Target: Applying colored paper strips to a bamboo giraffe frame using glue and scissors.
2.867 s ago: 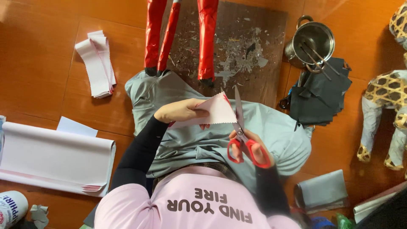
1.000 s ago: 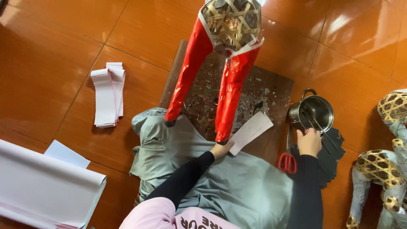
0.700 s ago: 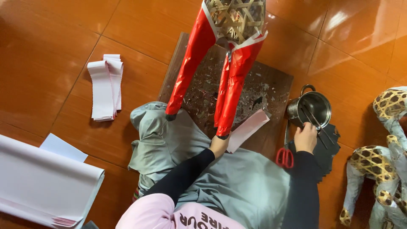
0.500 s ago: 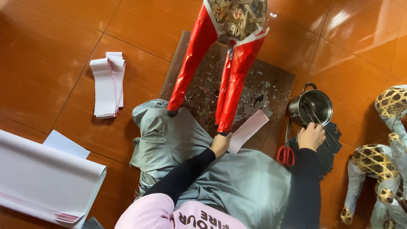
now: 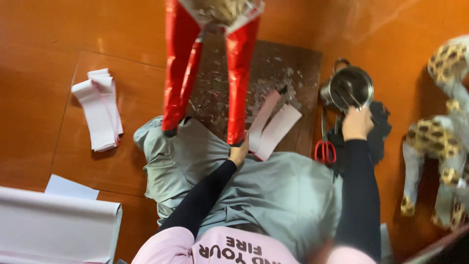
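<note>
White paper strips point(image 5: 273, 128) up front, fanned out over the dark splattered board point(image 5: 293, 63), pinched at their lower end by the left hand point(image 5: 239, 152), fingers closed on the paper right beside the foot of the red foil-covered leg point(image 5: 239, 83). Over on the other side, right hand point(image 5: 356, 123) up at the rim of the small metal pot point(image 5: 348, 88), fingers curled around what looks like a thin handle or brush standing in it; blurred, so cannot tell how firm that hold is. Red-handled scissors point(image 5: 324, 146) lying loose on the floor just beside that wrist, near a dark cloth point(image 5: 381, 127). Judging by the reach, a dip into the pot while the strips wait: best done with the strips kept flat and off the sticky board, tool wiped on the rim so nothing drips across the grey trousers point(image 5: 254, 186). Second red leg point(image 5: 178, 73) standing just left, both planted at the board's near edge. Further out, a stack of cut white strips point(image 5: 100, 115) on the orange floor, well apart; a big roll of white paper point(image 5: 58, 225) at lower left; a spotted, leopard-patterned figure point(image 5: 439, 142) off to the right.
</note>
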